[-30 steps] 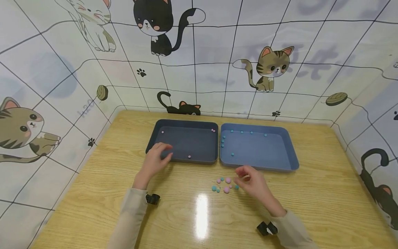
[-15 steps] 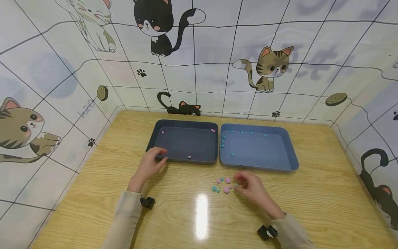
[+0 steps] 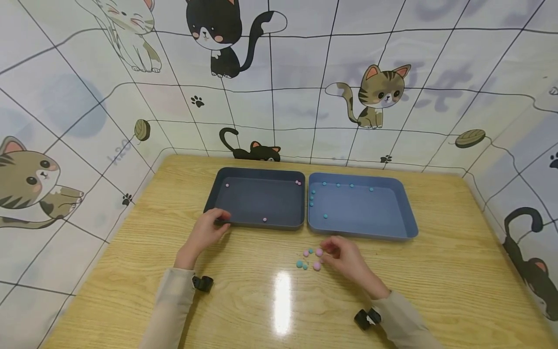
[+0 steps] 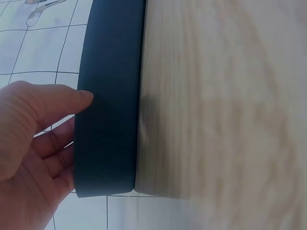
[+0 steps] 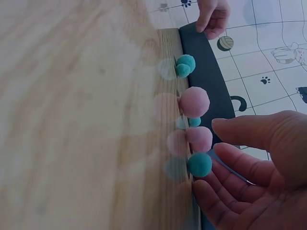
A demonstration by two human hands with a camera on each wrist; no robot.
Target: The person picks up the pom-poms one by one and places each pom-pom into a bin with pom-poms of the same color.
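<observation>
My left hand [image 3: 205, 232] is at the near left corner of a dark tray [image 3: 261, 225]. In the left wrist view its thumb rests on the edge of the tray wall [image 4: 108, 120], with the fingers on the other side. My right hand [image 3: 346, 259] is low over the table at the right side of a cluster of pink and teal pom-poms. In the right wrist view, thumb and fingertips stand apart, close to a pink pom-pom [image 5: 200, 138] and a teal pom-pom [image 5: 199, 165]. A larger pink pom-pom [image 5: 194, 102] lies farther off.
A blue tray [image 3: 366, 233] stands right of the dark one, with several teal pom-poms [image 3: 325, 216] inside. Several small pink pom-poms [image 3: 264, 220] lie in the dark tray. The wooden table [image 3: 244, 300] backs onto a cat-patterned wall covering [image 3: 296, 106].
My left hand has moved down and left onto the dark tray's corner. The right hand has dipped, then shifted left over the cluster's right side, covering the small pom-poms there.
</observation>
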